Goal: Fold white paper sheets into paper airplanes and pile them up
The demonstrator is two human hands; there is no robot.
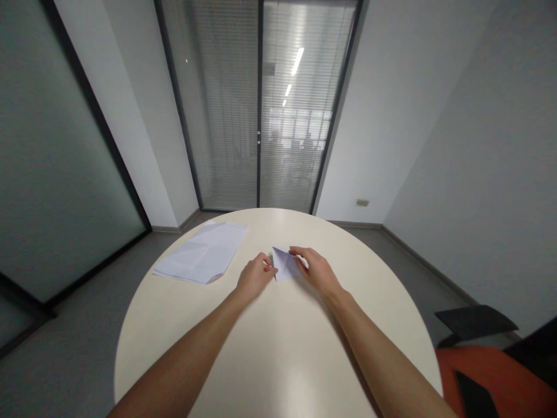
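A small folded piece of white paper (285, 264) lies on the round cream table (278, 348), between both hands. My left hand (255, 277) is closed, its fingertips pinching the paper's left edge. My right hand (314, 267) curls over the paper's right side, thumb and fingers pressed on a raised flap. Both forearms reach in from the near edge of the table.
A loose stack of white paper sheets (202, 252) lies at the table's far left. An orange and black chair (491, 371) stands at the right. Glass doors with blinds (259, 104) face me, and a frosted glass wall (52, 162) runs along the left.
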